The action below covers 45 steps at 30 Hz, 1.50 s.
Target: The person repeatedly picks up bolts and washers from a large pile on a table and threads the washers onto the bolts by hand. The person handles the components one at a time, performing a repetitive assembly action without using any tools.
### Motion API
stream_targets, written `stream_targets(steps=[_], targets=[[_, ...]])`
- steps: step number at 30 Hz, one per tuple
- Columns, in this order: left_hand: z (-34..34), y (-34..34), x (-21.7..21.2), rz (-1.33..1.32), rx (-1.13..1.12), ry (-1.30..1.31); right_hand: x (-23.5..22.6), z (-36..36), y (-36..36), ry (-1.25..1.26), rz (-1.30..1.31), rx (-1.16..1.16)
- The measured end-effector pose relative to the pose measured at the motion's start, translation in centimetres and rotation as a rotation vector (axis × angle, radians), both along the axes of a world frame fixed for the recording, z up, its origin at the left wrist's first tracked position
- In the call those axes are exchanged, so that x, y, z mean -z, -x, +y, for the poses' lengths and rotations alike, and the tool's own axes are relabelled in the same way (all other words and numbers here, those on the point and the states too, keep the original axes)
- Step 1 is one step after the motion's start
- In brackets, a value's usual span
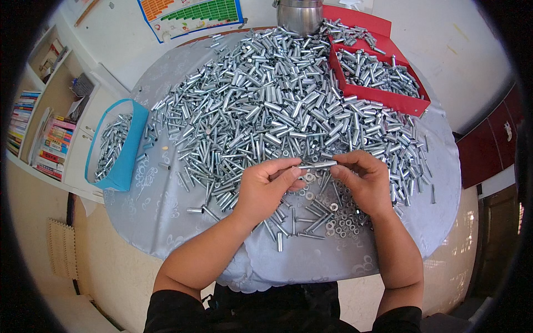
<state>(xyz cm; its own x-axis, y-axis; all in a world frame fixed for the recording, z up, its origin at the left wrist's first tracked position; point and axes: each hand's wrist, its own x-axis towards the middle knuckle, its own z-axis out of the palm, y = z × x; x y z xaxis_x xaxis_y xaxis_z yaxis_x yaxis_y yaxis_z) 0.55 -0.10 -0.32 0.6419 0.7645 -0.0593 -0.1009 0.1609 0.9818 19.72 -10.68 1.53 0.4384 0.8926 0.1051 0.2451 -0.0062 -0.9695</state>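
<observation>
Both of my hands meet over the near side of a large heap of loose silver metal sleeves and bolts. My left hand is closed, its thumb and fingers pinching the left end of a thin bolt. In a pinch of its own, my right hand holds a shiny metal sleeve level with the bolt. The two pieces lie end to end in one line; whether the bolt's tip sits inside the sleeve I cannot tell. Below my hands lie several washers and nuts and some long bolts.
A blue fabric box with metal parts stands at the table's left. At the back right, a red box holds more, beside a steel pot. The round table wears a grey cloth. Bookshelves stand further left.
</observation>
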Motion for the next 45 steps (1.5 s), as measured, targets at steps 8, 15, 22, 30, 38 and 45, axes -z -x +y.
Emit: stream_targets(steps=[8, 15, 22, 30, 38, 45], targets=[[0.3, 0.1, 0.0, -0.018, 0.022, 0.009, 0.6, 0.1, -0.5, -0.04, 0.041, -0.081], [0.3, 0.2, -0.1, -0.026, 0.044, 0.035, 0.5, 0.3, -0.5, -0.055, 0.246, -0.144], [-0.1, 0.1, 0.0, -0.027, 0.096, -0.033, 0.2, 0.1, -0.3, -0.023, 0.186, -0.113], [-0.5, 0.2, 0.4, -0.015, 0.169, -0.14, 0.3, -0.1, 0.0, -0.038, -0.034, -0.104], [-0.3, 0.3, 0.2, -0.024, 0.142, -0.099, -0.6, -0.2, 0.5, -0.096, -0.391, -0.172], [-0.2, 0.2, 0.3, -0.08, 0.129, -0.089, -1.0, -0.2, 0.0, -0.087, -0.418, -0.179]])
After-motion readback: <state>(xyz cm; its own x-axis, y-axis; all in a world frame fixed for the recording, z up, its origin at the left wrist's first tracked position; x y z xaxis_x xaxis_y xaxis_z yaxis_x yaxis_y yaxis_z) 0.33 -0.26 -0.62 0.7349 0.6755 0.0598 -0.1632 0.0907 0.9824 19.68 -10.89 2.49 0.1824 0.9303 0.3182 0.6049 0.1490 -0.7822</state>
